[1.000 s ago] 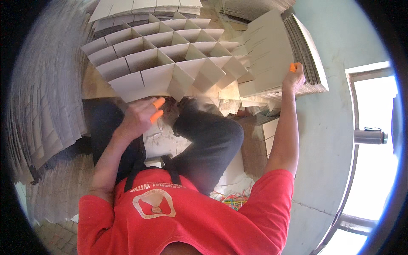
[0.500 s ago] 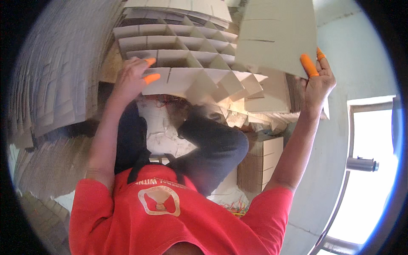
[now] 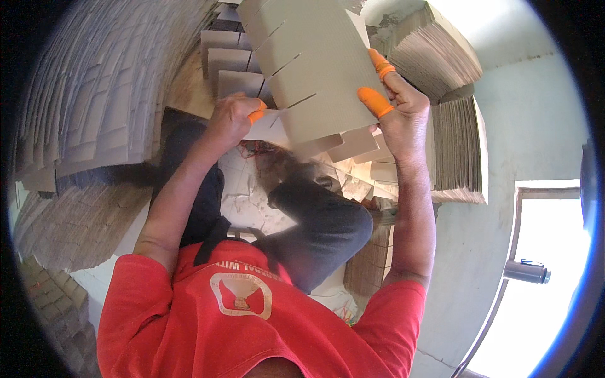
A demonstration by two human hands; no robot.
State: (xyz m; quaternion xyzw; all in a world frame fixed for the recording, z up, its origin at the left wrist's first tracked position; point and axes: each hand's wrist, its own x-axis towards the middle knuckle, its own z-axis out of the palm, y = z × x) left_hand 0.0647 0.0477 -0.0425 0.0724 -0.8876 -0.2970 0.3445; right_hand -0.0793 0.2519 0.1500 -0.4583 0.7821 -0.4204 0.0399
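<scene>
My right hand (image 3: 405, 116) grips the right edge of a slotted cardboard sheet (image 3: 334, 69), thumb in front and fingers round the edge. The sheet is tilted, with several slits along its left side. Beneath it, largely covered, is a cardboard divider grid (image 3: 238, 82) of crossed strips. My left hand (image 3: 233, 120) is closed in a pinch at the grid's near strip (image 3: 268, 129), close to the sheet's lowest slit. Orange finger covers sit on the thumb and a finger of my right hand; one orange cover shows on my left.
Tall stacks of cardboard sheets (image 3: 101, 82) rise at the left. More stacks (image 3: 457, 148) stand at the right, beside a pale wall (image 3: 523, 113) with a bright window (image 3: 542, 252). My bent legs (image 3: 315, 233) are below the grid.
My right hand has brought the sheet left and over the grid, uncovering the stacks at the right. My left hand has moved right and slightly nearer, its fingers now pinched along the near strip.
</scene>
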